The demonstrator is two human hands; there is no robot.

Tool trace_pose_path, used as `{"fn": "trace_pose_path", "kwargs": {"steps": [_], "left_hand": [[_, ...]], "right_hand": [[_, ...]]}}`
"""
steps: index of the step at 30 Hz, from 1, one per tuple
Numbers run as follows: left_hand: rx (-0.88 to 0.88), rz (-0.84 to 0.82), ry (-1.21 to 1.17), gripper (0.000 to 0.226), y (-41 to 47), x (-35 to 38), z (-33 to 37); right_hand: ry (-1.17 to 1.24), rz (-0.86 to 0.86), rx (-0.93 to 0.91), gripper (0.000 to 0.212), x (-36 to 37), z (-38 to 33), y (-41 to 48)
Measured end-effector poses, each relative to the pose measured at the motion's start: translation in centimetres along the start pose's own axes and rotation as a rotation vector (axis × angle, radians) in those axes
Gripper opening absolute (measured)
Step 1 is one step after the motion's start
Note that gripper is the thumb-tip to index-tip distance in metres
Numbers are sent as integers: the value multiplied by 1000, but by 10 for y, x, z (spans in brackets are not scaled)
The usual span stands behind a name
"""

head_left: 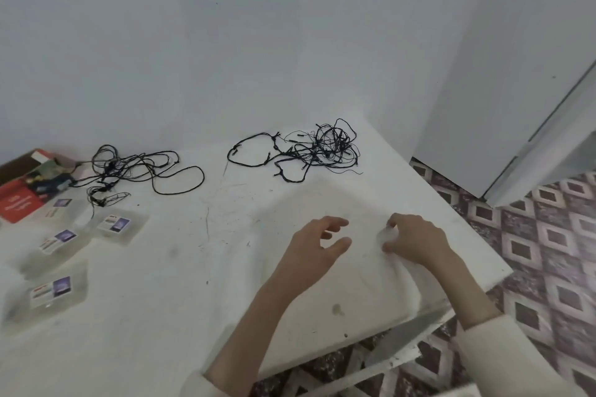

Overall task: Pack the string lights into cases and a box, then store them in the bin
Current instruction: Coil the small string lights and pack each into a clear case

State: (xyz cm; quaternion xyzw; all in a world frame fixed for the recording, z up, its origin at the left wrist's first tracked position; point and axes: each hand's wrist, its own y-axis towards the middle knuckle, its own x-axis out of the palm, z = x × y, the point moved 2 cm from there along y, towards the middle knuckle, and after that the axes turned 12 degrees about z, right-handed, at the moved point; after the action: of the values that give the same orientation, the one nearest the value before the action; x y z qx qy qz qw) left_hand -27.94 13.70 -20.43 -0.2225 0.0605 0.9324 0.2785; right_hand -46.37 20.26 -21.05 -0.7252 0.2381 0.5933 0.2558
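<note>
White table (225, 267) is holding everything. Nearest, the right hand (416, 242) is pinching a pale object (385, 237), too blurred to name, while the left hand (314, 245) is hovering loose-fingered beside it, probably readying packing. Clear cases (114, 224) are lying left, the black string lights (316, 148) are sitting tangled beyond, and the red box (19, 200) is at the far left.

Black string lights (322, 145) in two tangles (well apart); clear labelled cases (114, 224), red box (19, 200) leftward.

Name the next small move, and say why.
Probably reach the left hand to the right tangle: that hand is open and free, the tangle lies loose and unpacked, and the right hand pinches a pale thing, too blurred to name.
</note>
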Motion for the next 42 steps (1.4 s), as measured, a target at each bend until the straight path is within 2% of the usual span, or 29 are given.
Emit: {"fn": "trace_pose_path", "kwargs": {"steps": [2,5,8,10,12,16,20,23,24,26,27,29,31,33,35,37,39,41,42], "left_hand": [[-18,-40,-2,34,-4,4,3],[-41,-83,-66,43,-14,4,12],[-60,72,-263,55,-24,-10,18],[-67,155,-312,65,-30,-25,22],[-76,223,-331,58,-36,-43,29],[-40,391,-385,19,-44,-85,39],[38,498,-391,13,-53,-119,42],[111,564,-412,28,-58,-131,48],[137,607,-412,26,-58,-132,49],[175,691,-391,21,-58,-131,49],[181,708,-357,21,-57,-129,49],[157,679,-245,22,-51,-122,47],[123,600,-154,22,-44,-115,47],[94,550,-149,20,-40,-110,50],[63,521,-187,16,-40,-108,52],[49,519,-67,19,-42,-111,56],[105,511,245,26,-48,-116,63],[188,493,585,27,-56,-125,75],[223,510,678,26,-59,-131,81]], "right_hand": [[185,-23,-15,37,-6,-1,-6],[651,-140,-67,31,-21,-18,-18],[1061,-279,-103,30,-42,-48,-31],[1227,-321,-135,31,-54,-71,-37],[1300,-285,-172,28,-62,-93,-41],[1410,-274,-214,28,-71,-125,-46],[1534,-506,-238,23,-77,-139,-49],[1722,-715,-42,17,-75,-147,-51],[1837,-825,64,25,-74,-150,-51],[2089,-1087,265,65,-75,-156,-54],[2195,-1179,345,71,-77,-159,-57],[2338,-1197,420,68,-82,-165,-64],[2394,-1087,375,64,-93,-172,-76],[2331,-894,223,41,-100,-177,-84],[2151,-483,-9,16,-108,-178,-88],[1852,80,-300,14,-115,-174,-86],[1416,590,-590,21,-117,-169,-78],[1004,850,-846,19,-114,-170,-70],[881,859,-928,20,-111,-170,-65]]}}
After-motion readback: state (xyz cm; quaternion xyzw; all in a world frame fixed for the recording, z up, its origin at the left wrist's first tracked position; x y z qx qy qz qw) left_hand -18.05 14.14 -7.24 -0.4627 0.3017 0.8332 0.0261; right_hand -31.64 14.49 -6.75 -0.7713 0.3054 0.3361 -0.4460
